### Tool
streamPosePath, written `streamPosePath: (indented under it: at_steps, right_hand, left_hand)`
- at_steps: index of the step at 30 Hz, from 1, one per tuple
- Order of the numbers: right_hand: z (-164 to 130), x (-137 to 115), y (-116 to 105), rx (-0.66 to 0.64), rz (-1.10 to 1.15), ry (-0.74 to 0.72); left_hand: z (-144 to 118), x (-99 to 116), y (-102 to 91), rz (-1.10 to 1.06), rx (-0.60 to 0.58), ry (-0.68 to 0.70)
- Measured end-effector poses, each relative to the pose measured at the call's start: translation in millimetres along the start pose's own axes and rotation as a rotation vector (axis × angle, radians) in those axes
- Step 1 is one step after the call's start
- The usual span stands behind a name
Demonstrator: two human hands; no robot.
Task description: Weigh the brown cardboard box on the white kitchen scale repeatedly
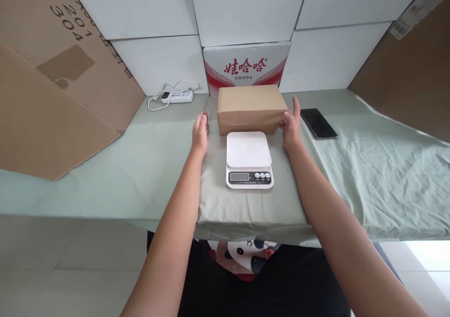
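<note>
My left hand (200, 132) half-curled, empty | my right hand (291, 127) half-open, thumb up, against brown box (250, 108) | carton (246, 54) reads 娃哈哈

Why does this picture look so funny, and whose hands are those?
There's no robot here! Someone wears a camera on their head, looking forward and down, so you see nearly what they see. It's squashed a bit, too.

The left hand is beside the brown box, not touching it. The right hand is at the box's other side, with its fingers by the edge; I can't tell whether they grip it.

On the green cloth, a white scale sits in front of the box. A phone lies to the right, and a white gadget with a cable lies back left.
</note>
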State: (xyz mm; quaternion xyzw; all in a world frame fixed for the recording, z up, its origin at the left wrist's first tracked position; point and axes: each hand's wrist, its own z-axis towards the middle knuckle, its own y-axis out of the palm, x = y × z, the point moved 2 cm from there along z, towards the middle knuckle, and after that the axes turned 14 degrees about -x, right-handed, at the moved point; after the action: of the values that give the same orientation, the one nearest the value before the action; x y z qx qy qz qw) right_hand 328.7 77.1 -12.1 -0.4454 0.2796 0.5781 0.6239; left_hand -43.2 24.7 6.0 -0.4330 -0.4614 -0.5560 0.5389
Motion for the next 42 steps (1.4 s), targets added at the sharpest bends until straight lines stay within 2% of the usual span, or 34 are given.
streamPosePath:
  at_steps: [3, 6, 11, 15, 18, 21, 24, 29, 42]
  right_hand:
    - [3, -12, 15, 0.04, 0.108, 0.07]
    - [4, -27, 28, 0.03, 0.127, 0.053]
    - [-2, -66, 42, 0.026, 0.091, 0.003]
    - [-36, -114, 41, -0.003, 0.04, -0.076]
    - [-78, -133, 34, -0.03, -0.001, -0.108]
    - [-114, -131, 26, -0.032, -0.009, -0.094]
    - [-130, -125, 20, -0.032, -0.009, -0.095]
    - [-127, -128, 21, -0.005, -0.042, -0.094]
    - [-126, -131, 26, 0.046, -0.026, -0.067]
  left_hand:
    - [-1, -6, 19.1, 0.014, -0.096, 0.005]
    - [-3, -5, 32.5, 0.023, -0.166, 0.031]
    - [-14, 23, 35.3, 0.078, -0.159, 0.138]
    - [-57, 52, 33.5, 0.131, -0.109, 0.26]
    - [-101, 61, 34.3, 0.133, -0.134, 0.302]
    - [-135, 61, 35.0, 0.138, -0.172, 0.283]
    - [-151, 59, 35.1, 0.146, -0.199, 0.245]
    - [-154, 58, 35.8, 0.161, -0.178, 0.195]
    - [-157, 59, 37.3, 0.198, -0.173, 0.179]
